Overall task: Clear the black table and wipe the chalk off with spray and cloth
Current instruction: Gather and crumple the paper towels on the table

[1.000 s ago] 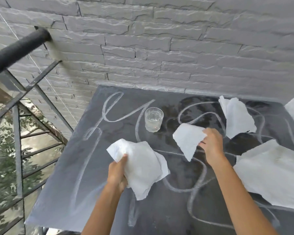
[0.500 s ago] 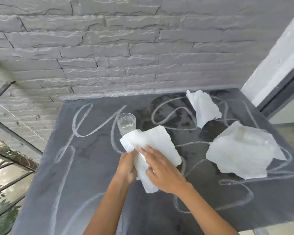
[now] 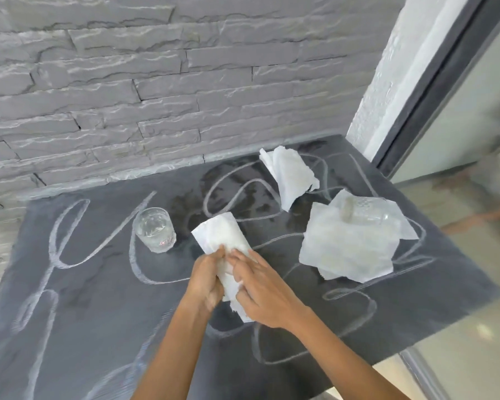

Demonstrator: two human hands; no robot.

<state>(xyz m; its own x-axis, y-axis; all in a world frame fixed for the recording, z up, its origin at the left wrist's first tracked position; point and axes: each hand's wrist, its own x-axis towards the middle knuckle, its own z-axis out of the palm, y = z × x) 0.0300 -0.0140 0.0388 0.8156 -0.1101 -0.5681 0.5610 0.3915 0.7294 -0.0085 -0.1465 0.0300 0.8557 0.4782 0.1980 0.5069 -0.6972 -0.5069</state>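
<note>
The black table (image 3: 78, 301) is covered with looping white chalk lines (image 3: 70, 226) and has wet patches near the back. Over its middle, my left hand (image 3: 204, 280) and my right hand (image 3: 260, 290) press together a bundle of white paper towels (image 3: 223, 235), which sticks up between them. An upright clear glass (image 3: 155, 230) stands just left of the bundle. A crumpled paper towel (image 3: 290, 176) lies at the back. A larger paper towel (image 3: 350, 246) lies to the right, with a clear glass (image 3: 361, 210) on its side on top of it.
A grey stone-brick wall (image 3: 156, 96) runs along the table's far edge. At the right stand a white wall corner (image 3: 387, 82) and a dark-framed glass door (image 3: 474, 125). The table's right and near edges drop off to a light floor (image 3: 474, 356).
My two hands, each holding a paper towel a second ago, have come together and bunched the towels into one bundle. The view has swung right, off the railing toward the door.
</note>
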